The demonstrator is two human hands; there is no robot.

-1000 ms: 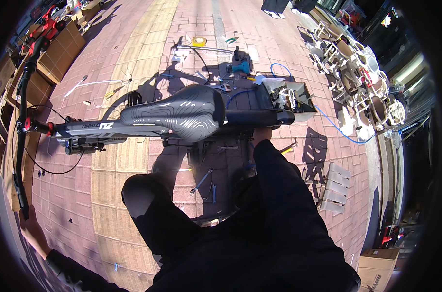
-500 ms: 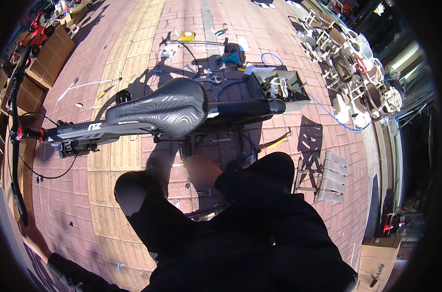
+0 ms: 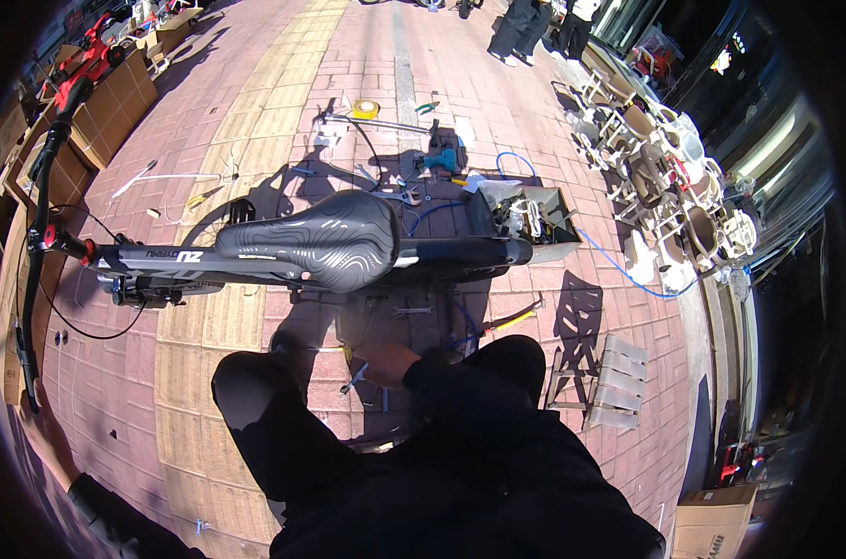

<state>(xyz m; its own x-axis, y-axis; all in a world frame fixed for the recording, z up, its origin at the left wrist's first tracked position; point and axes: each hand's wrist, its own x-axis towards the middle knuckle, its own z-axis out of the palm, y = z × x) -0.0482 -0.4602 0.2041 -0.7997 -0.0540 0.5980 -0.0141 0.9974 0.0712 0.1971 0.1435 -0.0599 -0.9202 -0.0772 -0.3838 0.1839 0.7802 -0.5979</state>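
Observation:
A dark grey electric bike stands crosswise before me, its patterned black saddle (image 3: pixel 311 244) in the middle. My left hand (image 3: pixel 46 433) is closed around the near end of the black handlebar (image 3: pixel 39 307) at far left. Below the saddle, my right hand (image 3: pixel 388 363) lies in shade beside the bike's near side. Its fingers are curled, with a small yellow spot at their tips; what they hold is too dark to name. A small bluish-grey metal piece (image 3: pixel 353 380) shows just under that hand.
Beyond the bike stands a grey toolbox (image 3: pixel 558 224) full of parts. Yellow tape (image 3: pixel 365 109), green-handled pliers (image 3: pixel 428 107) and a teal power tool (image 3: pixel 440 161) lie on the paving. At right are a slatted stool (image 3: pixel 619 380) and heaped chairs (image 3: pixel 670 177). People (image 3: pixel 521 33) stand far off.
The whole scene has slid lower in the picture, bringing people into view at the top. The handlebar has turned slightly with my left hand on it. My right hand stays below the saddle.

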